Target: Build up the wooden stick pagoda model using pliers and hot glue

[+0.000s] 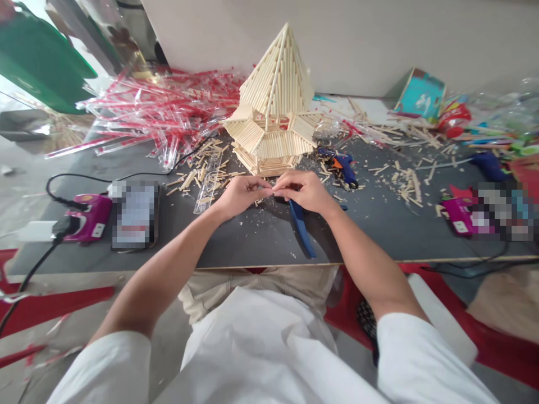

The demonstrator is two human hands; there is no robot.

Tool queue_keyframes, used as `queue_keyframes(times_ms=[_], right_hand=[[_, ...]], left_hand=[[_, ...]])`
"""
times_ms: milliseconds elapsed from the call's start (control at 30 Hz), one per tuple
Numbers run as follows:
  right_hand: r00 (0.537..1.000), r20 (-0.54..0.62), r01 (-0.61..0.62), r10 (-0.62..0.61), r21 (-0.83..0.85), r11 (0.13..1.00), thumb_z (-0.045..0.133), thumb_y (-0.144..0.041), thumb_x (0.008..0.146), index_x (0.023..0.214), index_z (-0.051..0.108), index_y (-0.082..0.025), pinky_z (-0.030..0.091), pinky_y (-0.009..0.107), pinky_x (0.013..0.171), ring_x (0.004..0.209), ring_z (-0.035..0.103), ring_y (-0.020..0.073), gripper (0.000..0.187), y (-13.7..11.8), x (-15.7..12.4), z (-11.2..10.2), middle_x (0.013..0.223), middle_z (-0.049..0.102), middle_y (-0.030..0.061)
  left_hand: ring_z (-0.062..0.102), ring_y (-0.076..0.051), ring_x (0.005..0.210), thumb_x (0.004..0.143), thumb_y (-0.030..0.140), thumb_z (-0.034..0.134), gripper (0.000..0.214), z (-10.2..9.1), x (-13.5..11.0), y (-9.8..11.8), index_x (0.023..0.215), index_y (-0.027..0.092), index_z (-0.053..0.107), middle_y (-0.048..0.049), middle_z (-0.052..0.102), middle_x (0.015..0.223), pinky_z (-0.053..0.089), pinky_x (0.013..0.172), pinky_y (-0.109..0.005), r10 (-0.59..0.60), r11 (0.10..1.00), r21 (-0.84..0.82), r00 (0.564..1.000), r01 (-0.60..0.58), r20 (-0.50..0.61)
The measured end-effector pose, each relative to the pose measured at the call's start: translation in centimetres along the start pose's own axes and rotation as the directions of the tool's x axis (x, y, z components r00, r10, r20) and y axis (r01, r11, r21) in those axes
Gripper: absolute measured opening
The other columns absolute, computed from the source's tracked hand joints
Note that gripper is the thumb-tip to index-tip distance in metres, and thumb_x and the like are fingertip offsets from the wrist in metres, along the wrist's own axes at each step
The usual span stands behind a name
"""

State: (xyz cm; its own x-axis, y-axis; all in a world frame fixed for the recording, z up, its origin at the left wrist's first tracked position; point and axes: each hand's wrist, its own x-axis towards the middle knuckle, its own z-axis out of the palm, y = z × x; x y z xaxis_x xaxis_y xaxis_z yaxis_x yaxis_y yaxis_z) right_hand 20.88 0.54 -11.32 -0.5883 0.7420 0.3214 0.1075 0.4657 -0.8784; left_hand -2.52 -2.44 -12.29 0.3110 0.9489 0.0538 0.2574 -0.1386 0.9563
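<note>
My left hand (244, 195) and my right hand (304, 189) meet fingertip to fingertip above the dark table. Both are closed in a pinch, and whatever lies between the fingers is too small to make out. Just beyond them stands a pagoda-like model (275, 106) built of pale wooden sticks, with a tall pointed roof above a wider lower roof. Under my right hand lies a pair of pliers or cutters with blue handles (301, 227), its head hidden by the hand. A clear ruler (209, 182) lies left of my left hand among cut stick pieces.
A blue glue gun (346, 168) lies right of the model. Red-and-clear plastic wrappers (168, 112) are heaped at the back left. A phone (135, 216) and a purple power socket (89, 217) with cables are at left; another purple socket (461, 216) is at right. A turquoise tub (421, 95) stands behind.
</note>
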Motion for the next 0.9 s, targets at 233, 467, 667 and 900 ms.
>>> queue_keyframes(times_ms=[233,467,667,900], right_hand=[[0.999,-0.053,0.009,-0.010,-0.008,1.000,0.086,-0.042,0.084,0.089,0.078,-0.026,0.051,0.030,0.060,0.064,0.064,0.0120,0.018,0.3,-0.1,0.4,0.091,0.073,0.0004],[0.997,-0.075,0.016,-0.018,-0.031,0.999,0.082,-0.042,0.087,0.103,0.079,-0.030,0.051,0.030,0.059,0.064,0.062,0.0124,0.020,0.7,-0.2,0.9,0.094,0.073,0.0002],[0.994,-0.075,0.076,-0.084,-0.112,0.991,0.079,-0.039,0.091,0.102,0.079,-0.030,0.050,0.030,0.061,0.065,0.060,0.0125,0.015,0.2,0.0,0.9,0.092,0.073,-0.0001],[0.989,-0.109,0.073,-0.096,-0.196,0.978,0.076,-0.041,0.093,0.102,0.078,-0.028,0.052,0.030,0.063,0.063,0.059,0.0107,0.017,-0.1,0.0,1.3,0.095,0.074,0.0007]], left_hand=[[0.029,-0.005,0.045,0.084,0.053,0.083,0.039,0.4,-0.5,0.6,0.095,0.015,0.078,0.0063,0.040,0.053,0.021,0.043,-0.023,-0.130,0.958,-0.252,0.991,0.135,0.036],[0.031,-0.005,0.046,0.081,0.057,0.085,0.043,0.5,-0.5,0.7,0.088,0.015,0.075,0.0057,0.042,0.054,0.022,0.042,-0.023,-0.142,0.961,-0.240,0.990,0.139,0.004],[0.029,-0.005,0.045,0.074,0.059,0.090,0.048,0.5,-0.5,0.8,0.086,0.015,0.075,0.0064,0.039,0.053,0.019,0.042,-0.024,-0.169,0.944,-0.289,0.986,0.160,-0.007],[0.025,-0.004,0.047,0.071,0.057,0.093,0.047,0.6,-0.3,0.3,0.089,0.016,0.076,0.0065,0.039,0.057,0.015,0.043,-0.025,-0.196,0.888,-0.420,0.980,0.188,0.023]])
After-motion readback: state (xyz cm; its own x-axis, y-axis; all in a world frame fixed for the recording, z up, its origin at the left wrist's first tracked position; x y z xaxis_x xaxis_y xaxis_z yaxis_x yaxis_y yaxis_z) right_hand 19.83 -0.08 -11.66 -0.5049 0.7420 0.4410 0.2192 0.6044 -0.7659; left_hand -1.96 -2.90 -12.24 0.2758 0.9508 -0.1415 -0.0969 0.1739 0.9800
